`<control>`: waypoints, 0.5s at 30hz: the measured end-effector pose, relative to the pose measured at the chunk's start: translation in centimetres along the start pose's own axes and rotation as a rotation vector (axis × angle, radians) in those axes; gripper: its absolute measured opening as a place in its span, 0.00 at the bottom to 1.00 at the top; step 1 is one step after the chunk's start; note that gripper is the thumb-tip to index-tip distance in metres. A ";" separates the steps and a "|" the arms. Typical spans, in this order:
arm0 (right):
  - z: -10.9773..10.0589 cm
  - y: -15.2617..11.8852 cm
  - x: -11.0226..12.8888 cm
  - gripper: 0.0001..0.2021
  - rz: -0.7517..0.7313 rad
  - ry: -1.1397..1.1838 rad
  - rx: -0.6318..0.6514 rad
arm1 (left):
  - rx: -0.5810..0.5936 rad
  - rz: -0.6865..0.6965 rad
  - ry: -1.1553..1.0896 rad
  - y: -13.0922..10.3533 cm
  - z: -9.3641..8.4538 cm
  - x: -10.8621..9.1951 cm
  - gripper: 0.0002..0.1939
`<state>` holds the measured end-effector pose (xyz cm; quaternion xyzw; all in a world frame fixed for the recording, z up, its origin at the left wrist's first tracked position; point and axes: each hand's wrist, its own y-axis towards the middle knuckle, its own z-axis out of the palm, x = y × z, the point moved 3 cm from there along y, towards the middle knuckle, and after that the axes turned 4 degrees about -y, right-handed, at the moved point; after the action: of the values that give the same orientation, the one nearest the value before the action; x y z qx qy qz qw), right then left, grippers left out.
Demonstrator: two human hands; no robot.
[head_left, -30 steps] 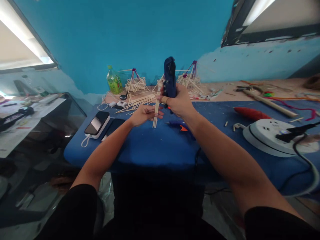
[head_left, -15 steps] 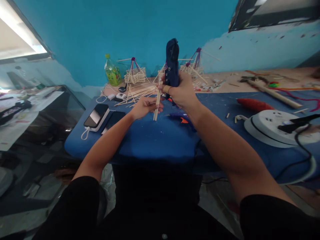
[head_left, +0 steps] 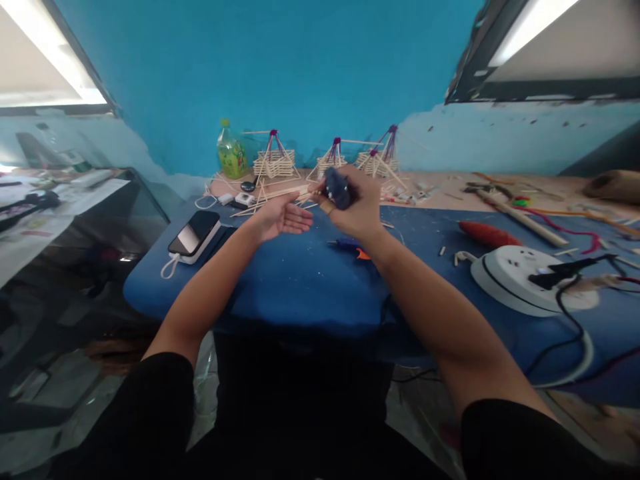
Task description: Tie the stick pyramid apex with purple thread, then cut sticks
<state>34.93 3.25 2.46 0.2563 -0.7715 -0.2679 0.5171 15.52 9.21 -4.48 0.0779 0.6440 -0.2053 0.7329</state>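
Observation:
My right hand (head_left: 361,203) is closed around a dark blue hand tool (head_left: 338,189) with metal rivets, seen nearly end-on. Pale wooden sticks (head_left: 304,192) show by its fingertips; whether they are pinched there or lie behind is unclear. Just to the left, my left hand (head_left: 280,219) is open, palm turned up and fingers stretched out, with nothing visibly held. A blue glue gun (head_left: 346,245) with an orange trigger lies on the blue table cover (head_left: 300,287), partly hidden by my right wrist.
Stick frames with purple tops, one a stacked frame (head_left: 274,163), stand along the wall beside a green-labelled bottle (head_left: 231,157). A phone (head_left: 195,232) on a white block is at the left. On the right are a red spindle-shaped bundle (head_left: 489,234) and a white power strip (head_left: 520,270) with cables.
The blue tool has tipped from upright to nearly end-on and come lower. My left hand has let go of the sticks and opened. The camera view has shifted slightly.

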 end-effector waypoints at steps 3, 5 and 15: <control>0.7 -0.6 0.2 0.15 -0.102 -0.012 0.185 | -0.043 0.046 -0.202 0.6 0.2 0.1 0.22; 1.2 -0.8 0.3 0.19 -0.158 -0.013 0.311 | -0.132 0.136 -0.243 0.9 -0.1 -0.2 0.12; 0.9 0.0 0.7 0.16 -0.085 0.047 0.549 | -0.190 0.329 -0.195 -1.3 -2.1 -3.8 0.09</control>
<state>33.84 2.90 2.66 0.4253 -0.7915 -0.0643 0.4342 12.74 9.57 -0.93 0.0922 0.5652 -0.0280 0.8193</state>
